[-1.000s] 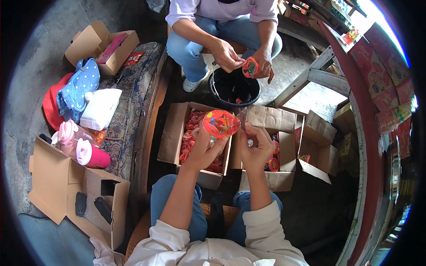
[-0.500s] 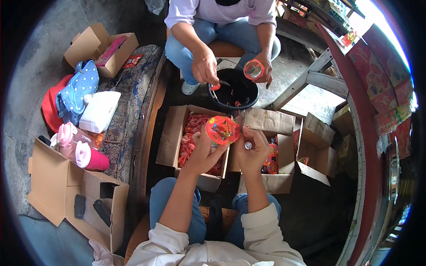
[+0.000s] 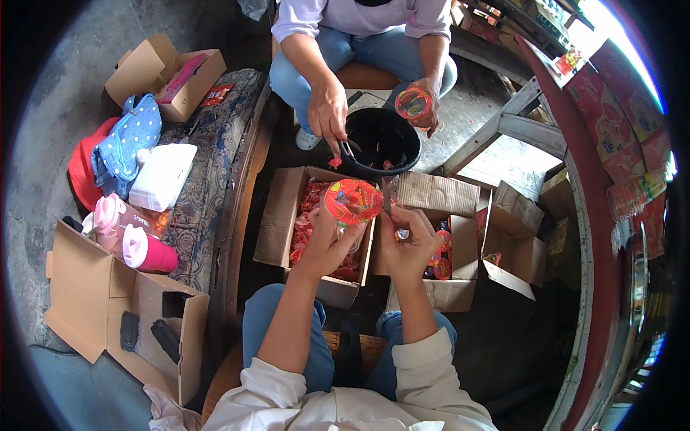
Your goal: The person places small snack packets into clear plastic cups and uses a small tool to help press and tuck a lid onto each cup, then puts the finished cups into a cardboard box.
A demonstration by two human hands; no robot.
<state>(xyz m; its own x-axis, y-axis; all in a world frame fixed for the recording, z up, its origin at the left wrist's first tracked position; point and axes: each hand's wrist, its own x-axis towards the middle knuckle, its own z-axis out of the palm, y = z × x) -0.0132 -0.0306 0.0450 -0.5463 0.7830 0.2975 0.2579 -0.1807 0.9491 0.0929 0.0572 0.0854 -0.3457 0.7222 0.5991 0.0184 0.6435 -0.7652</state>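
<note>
Over on my right, the printed cartons (image 3: 604, 122) are the largest things with writing: pink and red, with pale lettering that bends toward the rim. Below my hands, an open cardboard box (image 3: 336, 292) has plain brown sides and holds a heap of red scraps (image 3: 305, 208), thin and light, I'd guess.

My left hand (image 3: 323, 244) is curled partway closed around a red-topped cup (image 3: 353, 204), raised in front of me above that box. I judge the cup light, with a thin, flexible wall that would dent if squeezed, and perhaps slick if wet; a gentle hold round the side, below the rim, suits it. Its round lid is red with yellow and green marks and small lettering, too fine to make out.

My right hand (image 3: 411, 248) is closed in a pinch on a small knife (image 3: 387, 195), slim and probably stiff, its blade upright beside the lid's right edge; whether they touch, I can't tell.
</note>
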